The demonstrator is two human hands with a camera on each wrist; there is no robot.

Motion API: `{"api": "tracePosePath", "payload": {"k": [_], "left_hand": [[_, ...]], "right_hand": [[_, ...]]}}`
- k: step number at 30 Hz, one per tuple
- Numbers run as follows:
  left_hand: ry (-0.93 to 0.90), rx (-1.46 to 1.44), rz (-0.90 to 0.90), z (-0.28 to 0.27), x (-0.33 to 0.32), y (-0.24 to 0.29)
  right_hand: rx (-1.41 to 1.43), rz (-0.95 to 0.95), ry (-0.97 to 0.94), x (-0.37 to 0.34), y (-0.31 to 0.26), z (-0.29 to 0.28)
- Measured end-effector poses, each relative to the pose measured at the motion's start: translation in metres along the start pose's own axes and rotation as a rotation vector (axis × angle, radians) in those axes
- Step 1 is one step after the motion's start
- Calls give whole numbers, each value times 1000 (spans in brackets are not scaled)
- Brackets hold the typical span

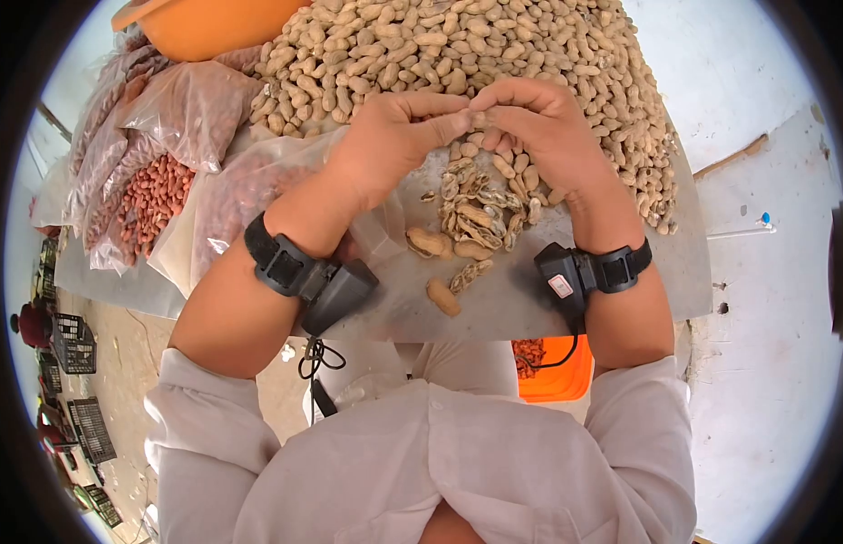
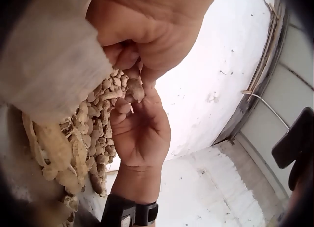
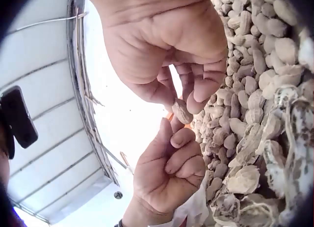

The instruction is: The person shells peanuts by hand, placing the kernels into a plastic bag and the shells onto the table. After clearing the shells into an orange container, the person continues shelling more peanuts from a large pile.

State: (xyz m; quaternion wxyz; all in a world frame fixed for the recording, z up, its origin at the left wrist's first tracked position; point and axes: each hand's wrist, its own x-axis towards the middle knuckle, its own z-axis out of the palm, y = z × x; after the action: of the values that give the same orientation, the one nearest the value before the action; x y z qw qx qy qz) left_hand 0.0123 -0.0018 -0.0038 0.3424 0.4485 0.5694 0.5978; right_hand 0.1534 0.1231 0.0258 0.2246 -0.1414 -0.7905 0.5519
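Observation:
Over the table my two hands meet at the fingertips around one unshelled peanut [image 3: 182, 111]. The left hand [image 1: 394, 140] pinches it from one side, its other fingers curled in. From the other side the right hand [image 1: 556, 131] pinches it between thumb and fingers. In the left wrist view the same peanut [image 2: 136, 90] shows between the fingertips, its ends partly covered. Below the hands lies a small heap of split, emptied shells [image 1: 480, 204], with a few whole-looking pods [image 1: 431, 241] beside it.
A large pile of unshelled peanuts [image 1: 440, 50] covers the table's far side. To the left are plastic bags [image 1: 190, 109] of red kernels [image 1: 156, 199] and an orange basin [image 1: 190, 27]. An orange container [image 1: 557, 372] stands below the near edge; a white wall [image 1: 775, 272] is at right.

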Motion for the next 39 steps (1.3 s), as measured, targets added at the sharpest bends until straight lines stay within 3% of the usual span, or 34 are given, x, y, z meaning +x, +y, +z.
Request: {"api": "tracePosePath", "payload": {"k": [3, 5, 12, 14, 18, 23, 32, 35, 39], "left_hand": [[-18, 86, 69, 0, 0, -1], [-13, -48, 42, 0, 1, -2], [17, -312, -20, 1, 0, -3], [42, -302, -13, 0, 0, -3], [-27, -181, 17, 4, -6, 6], [17, -174, 41, 10, -8, 6], [92, -267, -20, 8, 0, -3], [65, -247, -8, 6, 2, -7], [43, -248, 0, 3, 2, -8]], "right_hand": [[265, 12, 27, -1, 4, 6], [443, -12, 68, -3, 4, 14], [215, -173, 58, 0, 12, 19], [239, -178, 95, 1, 13, 22], [51, -179, 104, -3, 12, 22], [-142, -206, 121, -3, 11, 23], [117, -171, 142, -2, 12, 25], [-32, -178, 44, -5, 7, 24], [64, -121, 49, -7, 5, 29]]}}
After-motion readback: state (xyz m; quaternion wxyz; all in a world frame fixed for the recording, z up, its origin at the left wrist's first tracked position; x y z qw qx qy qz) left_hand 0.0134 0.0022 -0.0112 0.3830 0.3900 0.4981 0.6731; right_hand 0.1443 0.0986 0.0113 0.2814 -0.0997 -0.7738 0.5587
